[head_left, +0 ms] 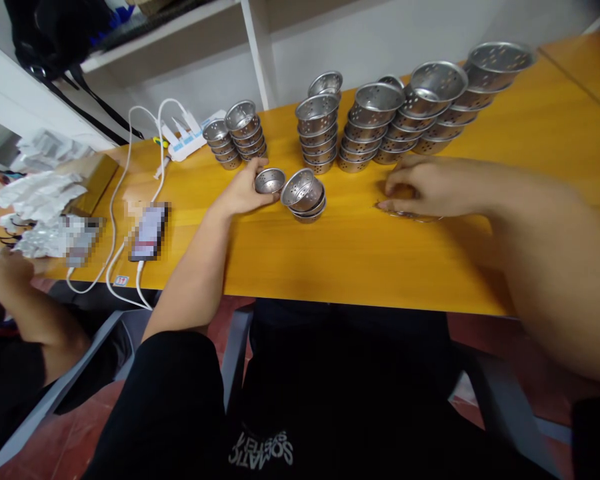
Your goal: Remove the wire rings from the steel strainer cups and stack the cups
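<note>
Left hand [243, 193] gripped a cup [270, 180] at centre frame, right hand [423, 187] lay flat on a ring [410, 215]; a nudge could've toppled the stacks [320, 133].

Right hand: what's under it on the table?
Under the right hand a thin metal rim pokes out at the fingers, lying flat on the table. The palm covers the rest, so its shape stays unclear.

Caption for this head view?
Left hand grips a small perforated metal cup; right hand covers a flat metal piece.
</note>
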Tool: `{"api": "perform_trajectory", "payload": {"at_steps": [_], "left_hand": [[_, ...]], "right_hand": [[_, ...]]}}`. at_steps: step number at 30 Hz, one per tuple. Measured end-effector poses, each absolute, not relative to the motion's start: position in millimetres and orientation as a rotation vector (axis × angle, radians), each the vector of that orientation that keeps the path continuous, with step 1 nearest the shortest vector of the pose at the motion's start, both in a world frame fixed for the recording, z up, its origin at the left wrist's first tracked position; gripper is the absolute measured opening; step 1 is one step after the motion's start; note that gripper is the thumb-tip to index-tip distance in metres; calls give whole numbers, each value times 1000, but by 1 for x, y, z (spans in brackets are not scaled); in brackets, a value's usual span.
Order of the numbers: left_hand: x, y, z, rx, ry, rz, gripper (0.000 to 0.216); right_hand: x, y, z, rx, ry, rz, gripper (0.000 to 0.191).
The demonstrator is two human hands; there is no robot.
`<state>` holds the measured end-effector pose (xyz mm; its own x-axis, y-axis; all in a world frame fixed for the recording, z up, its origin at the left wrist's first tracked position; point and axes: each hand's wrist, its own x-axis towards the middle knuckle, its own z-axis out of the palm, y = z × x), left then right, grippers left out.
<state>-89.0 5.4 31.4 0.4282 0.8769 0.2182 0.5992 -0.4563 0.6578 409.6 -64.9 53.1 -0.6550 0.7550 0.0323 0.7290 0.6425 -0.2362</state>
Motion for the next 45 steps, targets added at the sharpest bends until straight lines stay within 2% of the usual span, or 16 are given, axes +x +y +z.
{"api": "perform_trajectory", "payload": {"at_steps": [3,7,11,15,20,22,25,28,31,37,45], "left_hand": [[-91,-4,48,2342,1146,693,123],[-77,-24,73,2449,935,709,126],[-49,-44,78,2489,896,663,125],[-35,-55,69,2480,947,725,108],[-20,-54,58,2471,1014,977,105],[-10,-55,54,2440,1040,1054,106],[0,-62,55,2420,1059,1026,100],[1,-69,61,2492,985,981,96],[-1,-66,59,2585,855,987,95],[-3,-51,42,2622,655,1180,90],[-6,-56,54,2620,779,1070,87]], "right_hand": [[405,-67,59,-1268,-2744,248,47],[397,-72,69,-1298,-2672,179,24],[381,-83,77,-1207,-2564,160,23],[363,-96,79,-1088,-2488,165,35],[343,-110,75,-918,-2271,156,39],[335,-115,74,-869,-2232,140,50],[323,-121,71,-787,-2271,106,77],[314,-121,68,-809,-2322,141,89],[311,-120,65,-828,-2360,184,83],[316,-116,65,-758,-2344,180,54],[323,-117,77,-786,-2295,241,46]]}}
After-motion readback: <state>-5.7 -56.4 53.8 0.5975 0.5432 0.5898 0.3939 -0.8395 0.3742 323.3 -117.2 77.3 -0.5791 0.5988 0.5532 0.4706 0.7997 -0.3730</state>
